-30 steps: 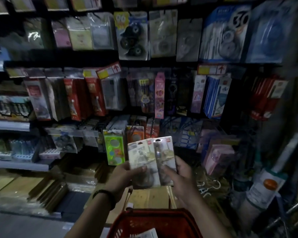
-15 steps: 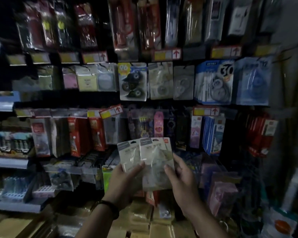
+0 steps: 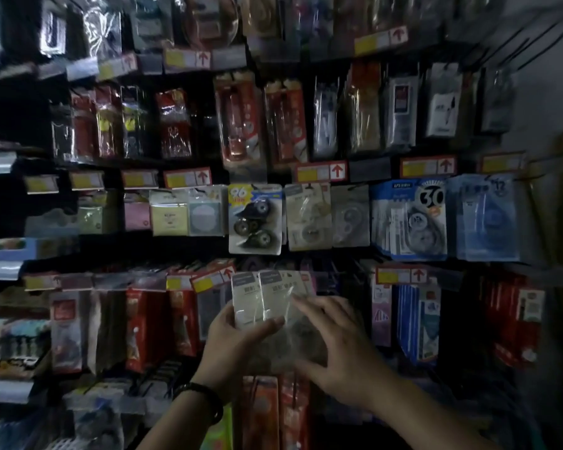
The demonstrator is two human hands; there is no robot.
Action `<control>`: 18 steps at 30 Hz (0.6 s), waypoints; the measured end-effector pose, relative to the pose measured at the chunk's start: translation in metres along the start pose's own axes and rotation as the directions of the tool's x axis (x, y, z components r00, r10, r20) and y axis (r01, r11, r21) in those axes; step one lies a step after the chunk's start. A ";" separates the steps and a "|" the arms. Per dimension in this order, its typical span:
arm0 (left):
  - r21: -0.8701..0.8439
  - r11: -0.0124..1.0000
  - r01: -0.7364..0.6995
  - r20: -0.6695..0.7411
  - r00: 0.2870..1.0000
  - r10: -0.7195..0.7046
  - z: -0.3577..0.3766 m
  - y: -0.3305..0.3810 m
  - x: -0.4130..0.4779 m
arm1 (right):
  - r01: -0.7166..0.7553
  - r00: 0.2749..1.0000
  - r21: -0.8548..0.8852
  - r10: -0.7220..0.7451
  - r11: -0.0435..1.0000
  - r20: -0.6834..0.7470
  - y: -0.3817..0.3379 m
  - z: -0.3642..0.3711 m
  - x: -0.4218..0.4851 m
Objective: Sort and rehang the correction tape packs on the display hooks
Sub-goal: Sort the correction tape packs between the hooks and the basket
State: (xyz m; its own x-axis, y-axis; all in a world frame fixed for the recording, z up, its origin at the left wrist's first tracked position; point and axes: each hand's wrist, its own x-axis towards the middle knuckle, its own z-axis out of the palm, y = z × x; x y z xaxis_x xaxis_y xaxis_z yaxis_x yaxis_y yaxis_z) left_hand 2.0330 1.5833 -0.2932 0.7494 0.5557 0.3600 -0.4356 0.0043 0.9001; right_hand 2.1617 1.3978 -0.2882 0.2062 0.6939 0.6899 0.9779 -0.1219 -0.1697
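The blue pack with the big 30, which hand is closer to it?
Right. The right hand sits below the blue pack, slightly left; the left hand is farther left.

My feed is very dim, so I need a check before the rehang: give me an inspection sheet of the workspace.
Surface: display wall, hooks crowded with hanging packets, price tags between rows.
Job's things: two correction tape packs held side by side before the lower row; similar clear packs hang above.
Clutter: nothing seen loose.
Hands: left hand grips the packs, thumb across the front; right hand has fingers on the right pack, grip unclear.
Cables: nothing seen.
Surroundings: dim shop; shelves at left.
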 end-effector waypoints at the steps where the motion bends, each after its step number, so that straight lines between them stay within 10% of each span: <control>1: -0.006 1.000 -0.004 0.013 1.000 0.004 -0.002 0.003 0.008 | 0.012 1.000 0.008 -0.012 1.000 -0.005 0.004 -0.004 0.008; 18: 0.071 0.981 -0.183 -0.095 0.977 0.189 -0.028 0.056 0.080 | -0.095 0.963 -0.545 -0.062 0.833 -0.263 0.042 -0.052 0.134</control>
State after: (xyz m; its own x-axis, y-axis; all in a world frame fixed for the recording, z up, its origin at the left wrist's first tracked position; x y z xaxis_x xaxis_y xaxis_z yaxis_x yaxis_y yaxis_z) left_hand 2.0545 1.6512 -0.2207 0.6027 0.6228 0.4989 -0.5290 -0.1562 0.8341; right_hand 2.2325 1.4488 -0.1658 0.1469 0.4891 0.8598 0.8132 -0.5545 0.1765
